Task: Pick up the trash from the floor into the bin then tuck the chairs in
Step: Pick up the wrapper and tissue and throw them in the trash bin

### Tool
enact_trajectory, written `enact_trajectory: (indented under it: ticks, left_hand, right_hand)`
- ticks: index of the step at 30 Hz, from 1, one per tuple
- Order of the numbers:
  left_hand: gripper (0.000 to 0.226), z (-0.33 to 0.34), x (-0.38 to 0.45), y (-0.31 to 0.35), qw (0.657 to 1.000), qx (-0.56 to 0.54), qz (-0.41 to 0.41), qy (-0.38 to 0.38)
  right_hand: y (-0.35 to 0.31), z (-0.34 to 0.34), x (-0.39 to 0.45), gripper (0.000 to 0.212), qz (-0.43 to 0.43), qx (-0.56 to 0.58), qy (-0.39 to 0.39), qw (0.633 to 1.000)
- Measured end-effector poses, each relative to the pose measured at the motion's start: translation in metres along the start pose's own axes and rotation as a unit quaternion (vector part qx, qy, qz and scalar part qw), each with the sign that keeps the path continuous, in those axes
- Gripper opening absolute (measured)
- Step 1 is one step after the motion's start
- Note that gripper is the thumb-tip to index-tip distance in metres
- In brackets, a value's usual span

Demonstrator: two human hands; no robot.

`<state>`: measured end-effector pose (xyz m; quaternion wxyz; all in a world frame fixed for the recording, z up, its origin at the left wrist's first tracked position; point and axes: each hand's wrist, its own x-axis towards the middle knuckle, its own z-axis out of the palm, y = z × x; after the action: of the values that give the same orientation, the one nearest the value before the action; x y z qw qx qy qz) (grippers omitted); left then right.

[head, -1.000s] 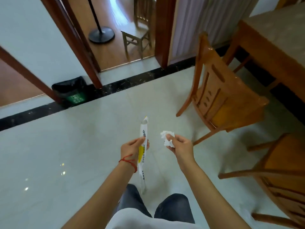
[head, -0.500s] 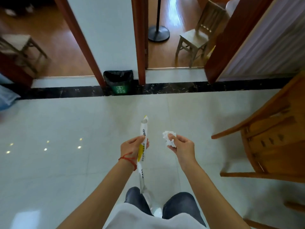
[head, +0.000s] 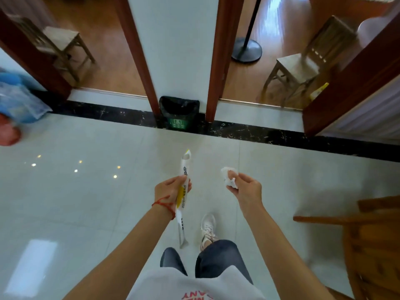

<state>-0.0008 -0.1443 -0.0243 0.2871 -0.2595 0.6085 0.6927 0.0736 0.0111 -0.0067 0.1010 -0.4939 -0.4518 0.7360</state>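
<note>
- Pale glossy floor tiles (head: 86, 213) fill the foreground, crossed by a black marble strip (head: 270, 133) that runs along the foot of the far wall.
- Against a white wall section between two reddish-brown door frames stands a small bin lined with a black bag (head: 179, 111), with a green label on its front; it sits on the black strip, straight ahead of the person.
- The left hand (head: 171, 191) grips a long white and yellow plastic wrapper (head: 183, 202) near its middle, fingers and thumb curled round it; the wrapper stands roughly upright, its top end toward the bin and its lower end hanging over the floor.
- The right hand (head: 246, 189) pinches a crumpled white tissue (head: 229, 180) between thumb and fingertips, held above the floor, apart from the wrapper.
- A thin red string bracelet (head: 165, 205) circles the left wrist.
- Below the hands show dark jeans and a white sneaker (head: 208, 229) set forward on the tiles.
- An orange-brown wooden chair (head: 368, 234) shows partly at the right edge, near the right forearm.
- Beyond the doorways, on brown wood flooring, stand two small pale wooden chairs, one left (head: 58, 42) and one right (head: 303, 61), and a black round-based stand (head: 246, 49).
- Blue plastic bags (head: 19, 100) lie blurred at the left edge.
</note>
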Motion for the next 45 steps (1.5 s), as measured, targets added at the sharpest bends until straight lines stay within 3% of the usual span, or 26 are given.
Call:
enact_trajectory:
  ticks: [3,14,19,28,32,38,45]
  left_hand:
    - [0.01,0.02,0.019,0.024,1.0,0.004,0.009,0.018]
    - [0.01,0.062,0.136,0.118,0.998,-0.018,0.004,0.058]
    - [0.009,0.072,0.194,0.167,0.998,-0.011,-0.007,0.057]
    - [0.019,0.088,0.3,0.254,0.995,0.032,-0.028,0.085]
    - [0.012,0.1,0.34,0.264,0.994,0.008,-0.049,0.1]
    - [0.011,0.124,0.406,0.26,0.989,-0.003,-0.056,0.141]
    - [0.013,0.129,0.487,0.232,0.983,-0.025,-0.076,0.167]
  right_hand:
    - [-0.027,0.015,0.029,0.003,0.001,-0.024,-0.018,1.0]
    - [-0.099,0.09,0.14,0.025,0.043,-0.021,0.001,0.999]
    - [-0.115,0.153,0.191,0.005,0.047,-0.02,0.003,0.999]
    - [-0.135,0.256,0.282,0.006,0.074,-0.038,0.013,0.996]
    - [-0.134,0.274,0.321,0.016,0.099,-0.043,0.021,0.994]
    - [-0.124,0.297,0.389,0.005,0.139,-0.077,0.011,0.987]
    - [-0.094,0.306,0.466,0.009,0.138,-0.129,0.005,0.982]
